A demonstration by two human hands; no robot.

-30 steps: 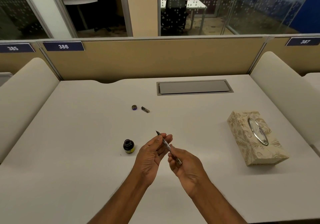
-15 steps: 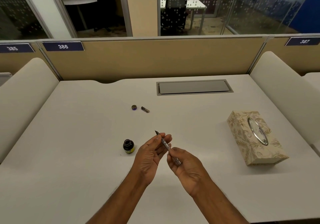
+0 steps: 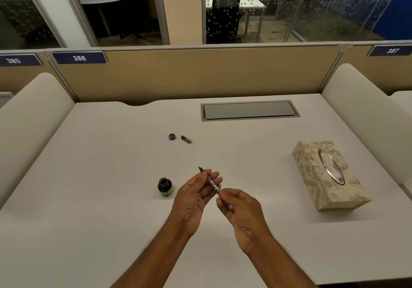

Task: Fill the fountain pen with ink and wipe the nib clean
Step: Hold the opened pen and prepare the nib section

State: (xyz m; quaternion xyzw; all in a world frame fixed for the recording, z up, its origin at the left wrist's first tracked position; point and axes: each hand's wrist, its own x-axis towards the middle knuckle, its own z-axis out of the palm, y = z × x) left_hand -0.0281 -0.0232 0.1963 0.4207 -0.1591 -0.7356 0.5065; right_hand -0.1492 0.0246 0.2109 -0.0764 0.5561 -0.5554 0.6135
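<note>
Both grips are closed on the fountain pen (image 3: 211,181). My left hand (image 3: 194,196) pinches the front of it just behind the nib (image 3: 200,168), thumb against fingertips. My right hand (image 3: 240,209) pinches the rear end between thumb and forefinger. The pen hangs in the air above the desk (image 3: 89,176), tilted, with the nib pointing up and away to my left.

It's a thin thing, and I judge it light, stiff and smooth enough to roll or slip. So the front grip belongs on the section, never on the nib itself, which is the fragile part. The back end, I reckon, wants only a fingertip twist. Whether the nib is wet, I can't tell.

Just left of my left hand stands the ink bottle (image 3: 165,186), open and upright on the desk. It's small and probably easy to tip, so the nib should go in gently. Farther back lie the bottle cap (image 3: 172,136) and a short dark pen piece (image 3: 186,139), side by side, not touching. Well off to my right sits the tissue box (image 3: 327,176), ready for the wipe.
</note>
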